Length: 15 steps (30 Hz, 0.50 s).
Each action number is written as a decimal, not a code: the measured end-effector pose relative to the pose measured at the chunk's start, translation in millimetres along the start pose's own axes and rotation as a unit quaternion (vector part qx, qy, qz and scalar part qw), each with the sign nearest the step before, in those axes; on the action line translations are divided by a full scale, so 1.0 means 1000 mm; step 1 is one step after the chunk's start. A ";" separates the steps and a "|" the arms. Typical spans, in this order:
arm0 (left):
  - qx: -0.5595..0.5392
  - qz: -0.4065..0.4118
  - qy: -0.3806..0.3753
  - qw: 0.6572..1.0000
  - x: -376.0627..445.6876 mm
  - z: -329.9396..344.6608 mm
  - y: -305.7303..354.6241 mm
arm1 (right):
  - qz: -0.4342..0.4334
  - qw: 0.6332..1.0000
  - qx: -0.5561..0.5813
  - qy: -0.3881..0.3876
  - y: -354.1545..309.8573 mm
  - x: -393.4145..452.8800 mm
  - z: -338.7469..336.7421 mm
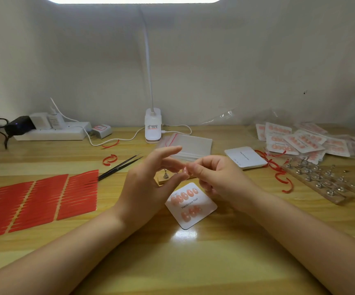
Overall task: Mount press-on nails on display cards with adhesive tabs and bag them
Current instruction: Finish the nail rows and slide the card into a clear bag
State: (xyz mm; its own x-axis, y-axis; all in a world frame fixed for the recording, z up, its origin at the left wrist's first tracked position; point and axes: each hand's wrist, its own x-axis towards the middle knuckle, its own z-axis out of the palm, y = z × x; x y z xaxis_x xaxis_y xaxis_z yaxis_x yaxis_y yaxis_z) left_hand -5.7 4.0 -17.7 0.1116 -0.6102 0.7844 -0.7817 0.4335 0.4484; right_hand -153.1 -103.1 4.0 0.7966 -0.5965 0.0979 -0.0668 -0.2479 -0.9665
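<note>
Nearest, a white square display card [191, 206] printed "Handmade Nail" lies on the wooden table [193, 262], pink nails mounted, its top corner hidden beneath the hands. Above it, the right hand [217, 177] pinches a small, blurred pink press-on nail [184, 169]; the left hand [149, 184] fingers spread loosely, fingertips touching it. Beyond, clear bags [191, 145] are stacked.

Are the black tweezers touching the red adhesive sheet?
Cannot tell. In the head view the tweezers' near end meets the edge of the red adhesive sheet, but contact or a gap is not plain.
</note>
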 end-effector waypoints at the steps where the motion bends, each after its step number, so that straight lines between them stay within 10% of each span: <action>1: 0.009 -0.001 0.000 1.000 0.000 0.000 0.000 | -0.021 0.999 -0.039 0.018 0.001 0.001 -0.002; 7: 0.034 -0.035 0.002 0.999 -0.002 -0.001 0.002 | -0.056 0.896 -0.437 -0.051 -0.011 0.001 -0.023; 15: 0.093 -0.197 -0.055 0.974 -0.007 0.009 0.004 | 0.037 0.859 -0.479 -0.179 -0.001 0.001 -0.037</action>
State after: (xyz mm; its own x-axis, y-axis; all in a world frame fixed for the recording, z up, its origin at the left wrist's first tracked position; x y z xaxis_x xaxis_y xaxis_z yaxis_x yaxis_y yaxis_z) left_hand -14.6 4.2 -25.2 0.3670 -0.7771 0.5113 -0.7906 0.0291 0.6116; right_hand -174.2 -131.9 14.1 0.8906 -0.4081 -0.2006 -0.4530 -0.8353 -0.3117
